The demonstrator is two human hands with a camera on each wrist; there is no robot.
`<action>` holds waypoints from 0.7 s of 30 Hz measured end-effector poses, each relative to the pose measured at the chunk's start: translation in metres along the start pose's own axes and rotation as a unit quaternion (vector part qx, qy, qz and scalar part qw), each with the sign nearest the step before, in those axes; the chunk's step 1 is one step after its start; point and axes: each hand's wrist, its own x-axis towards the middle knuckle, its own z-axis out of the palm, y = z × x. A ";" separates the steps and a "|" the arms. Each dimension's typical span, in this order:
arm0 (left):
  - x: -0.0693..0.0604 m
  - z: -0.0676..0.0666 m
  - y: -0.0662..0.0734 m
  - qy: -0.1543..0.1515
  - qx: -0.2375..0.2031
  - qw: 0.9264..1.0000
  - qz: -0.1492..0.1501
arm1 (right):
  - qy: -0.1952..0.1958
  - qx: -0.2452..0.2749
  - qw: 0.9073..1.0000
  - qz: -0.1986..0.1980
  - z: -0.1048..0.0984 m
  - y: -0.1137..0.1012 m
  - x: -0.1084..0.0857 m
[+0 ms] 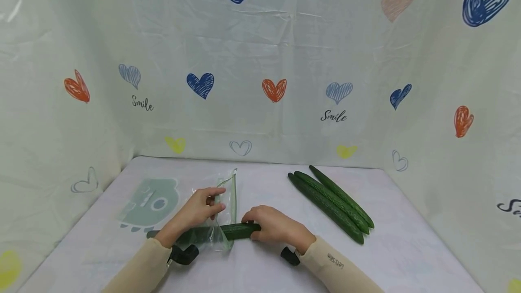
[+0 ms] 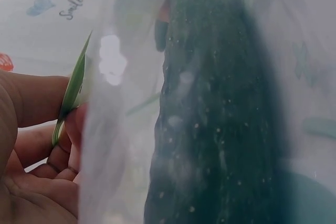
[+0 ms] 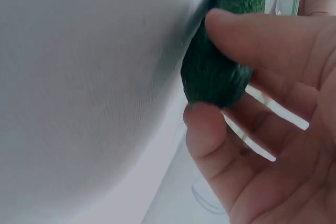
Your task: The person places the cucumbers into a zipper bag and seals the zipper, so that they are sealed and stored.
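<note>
A long green cucumber (image 1: pixel 241 231) lies crosswise, its left part inside a clear plastic bag (image 1: pixel 229 207) with a green-edged mouth. My left hand (image 1: pixel 196 208) pinches the rim of that bag, and the left wrist view has its green edge (image 2: pixel 74 80) between thumb and fingers. Through the film, the dark, bumpy cucumber (image 2: pixel 215 108) fills much of that view. Gripping the cucumber's right end is my right hand (image 1: pixel 277 226). In the right wrist view, thumb and fingers close around the rounded tip (image 3: pixel 218 77), which sticks out of the bag.
Three more cucumbers (image 1: pixel 331 202) lie side by side at the right on the white tablecloth (image 1: pixel 285 266). A green cartoon print (image 1: pixel 152 200) marks the cloth at the left. White curtains (image 1: pixel 301 130) with hearts enclose the table's back and sides.
</note>
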 end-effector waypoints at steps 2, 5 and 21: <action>0.000 0.000 0.000 0.000 0.000 1.000 -0.003 | 0.002 0.006 1.000 -0.001 0.001 0.000 0.000; 0.000 0.000 0.000 0.003 -0.001 1.000 -0.002 | 0.008 0.016 1.000 -0.007 0.001 -0.002 0.000; 0.000 -0.001 0.002 0.034 -0.002 0.999 0.004 | 0.037 0.064 0.997 -0.020 0.003 -0.011 0.018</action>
